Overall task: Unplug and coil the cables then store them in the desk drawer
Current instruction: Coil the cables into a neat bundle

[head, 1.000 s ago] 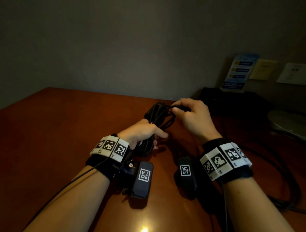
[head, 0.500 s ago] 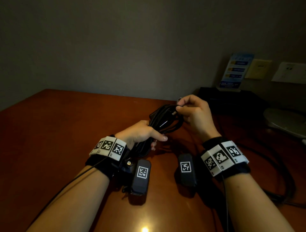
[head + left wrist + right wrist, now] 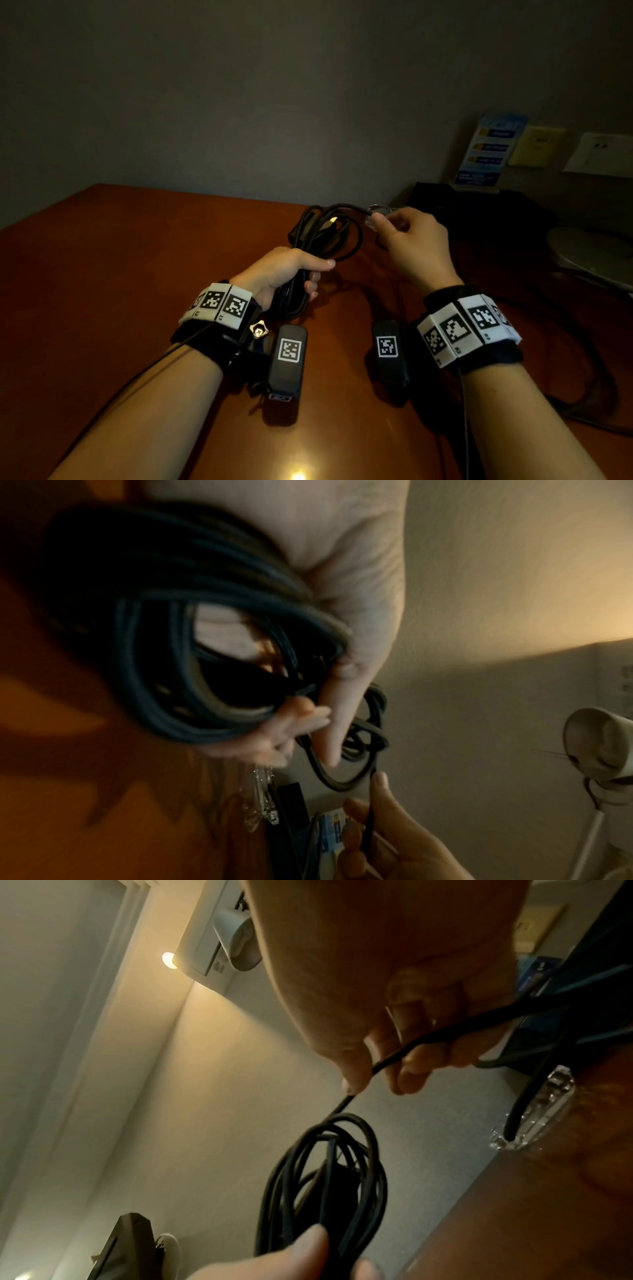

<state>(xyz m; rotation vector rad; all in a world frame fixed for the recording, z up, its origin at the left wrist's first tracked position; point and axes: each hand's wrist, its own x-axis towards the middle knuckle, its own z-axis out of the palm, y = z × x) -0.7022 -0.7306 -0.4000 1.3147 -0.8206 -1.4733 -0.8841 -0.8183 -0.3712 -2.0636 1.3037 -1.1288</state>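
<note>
Two hands, both busy w/ one black rubber-sheathed cable bundle [image 3: 318, 246], held just above the dark red-brown polished wooden desk [image 3: 120, 274].

Nearest: left hand [image 3: 284, 274] has fingers and thumb curled round the bundle's lower part, loops fanning up and away from the fist. A metal USB-type plug [image 3: 331, 222] pokes out among the loops. Risk here: grip only pins the bottom, so top loops can spring open or slide out if the fist eases, esp. since the loops already look uneven in the right wrist view.

Next out: right hand [image 3: 411, 246] pinches the cable's loose tail [image 3: 383, 1064] between thumb and fingertips, other fingers curled in; the strand runs from the pinch straight to the coil. Pulling it too taut could, I'd judge, drag a loop out of the left fist or cinch the coil into a knot. Too slack and the last wrap flops off.

Just past the right hand: a clear faceted glass object [image 3: 534, 1112] sits on the desk edge, a dark cord running beside or over it; can't tell if touching. A swinging tail could snag or knock it.

Farther right: more black cable [image 3: 609, 359] lies looped on the desk, not coiled yet. Drawer not in view, so storing hasn't begun.
</note>
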